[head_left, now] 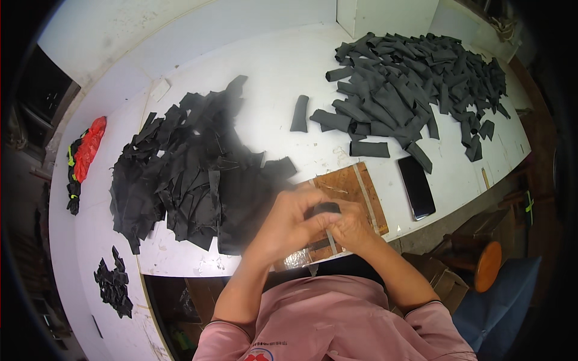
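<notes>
Both my hands meet over a brown wooden board [352, 186] at the table's near edge. My left hand [289, 219] and my right hand [349, 225] together pinch a small black fabric piece [327, 208], which is mostly hidden by my fingers. A heap of flat black fabric pieces [192, 168] lies just left of my hands. A pile of rolled dark grey fabric tubes [409, 90] covers the far right of the white table [271, 66]. One single tube [300, 113] lies apart between the two piles.
A black phone [416, 187] lies right of the board. A red and black bundle [84, 153] sits at the left edge, a small black scrap pile [113, 286] at the near left. A round wooden stool [487, 265] and cardboard boxes [439, 280] stand below right.
</notes>
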`<action>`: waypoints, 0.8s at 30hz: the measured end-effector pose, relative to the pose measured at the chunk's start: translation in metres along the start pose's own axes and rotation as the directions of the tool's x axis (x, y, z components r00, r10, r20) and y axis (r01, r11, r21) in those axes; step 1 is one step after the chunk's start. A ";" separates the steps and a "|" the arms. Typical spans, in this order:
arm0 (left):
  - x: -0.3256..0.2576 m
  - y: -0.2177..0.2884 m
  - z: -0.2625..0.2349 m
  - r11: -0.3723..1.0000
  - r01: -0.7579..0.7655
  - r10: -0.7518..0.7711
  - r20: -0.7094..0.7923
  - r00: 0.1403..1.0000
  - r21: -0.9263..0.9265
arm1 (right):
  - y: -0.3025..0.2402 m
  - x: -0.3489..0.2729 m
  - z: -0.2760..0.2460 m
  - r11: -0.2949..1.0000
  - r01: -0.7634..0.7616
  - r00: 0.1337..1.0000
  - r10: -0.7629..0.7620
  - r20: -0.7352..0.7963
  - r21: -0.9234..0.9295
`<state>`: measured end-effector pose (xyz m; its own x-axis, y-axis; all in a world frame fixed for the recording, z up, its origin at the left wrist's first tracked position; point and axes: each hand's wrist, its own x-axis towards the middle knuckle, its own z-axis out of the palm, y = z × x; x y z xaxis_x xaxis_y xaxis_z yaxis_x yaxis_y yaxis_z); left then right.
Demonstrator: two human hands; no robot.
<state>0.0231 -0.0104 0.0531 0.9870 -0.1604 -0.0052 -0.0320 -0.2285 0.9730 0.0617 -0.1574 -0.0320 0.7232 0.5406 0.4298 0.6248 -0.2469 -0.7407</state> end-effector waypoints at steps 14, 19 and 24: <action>-0.020 0.003 0.021 0.819 -0.408 0.191 -0.479 0.857 -0.403 | -0.051 0.029 -0.039 0.970 0.084 0.982 -0.042 0.184 -0.227; -0.022 0.002 0.009 0.644 -0.540 0.105 -0.636 0.764 -0.542 | -0.055 0.031 -0.040 0.969 0.137 0.966 -0.084 0.245 -0.205; -0.025 -0.011 0.013 0.772 -0.458 0.143 -0.582 0.801 -0.441 | -0.034 0.013 -0.016 0.974 0.062 0.992 -0.037 0.119 -0.216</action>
<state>-0.0037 -0.0162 0.0394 0.8773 0.3976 0.2688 -0.4072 0.3204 0.8553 0.0541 -0.1551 0.0073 0.6593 0.6415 0.3921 0.7174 -0.3806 -0.5835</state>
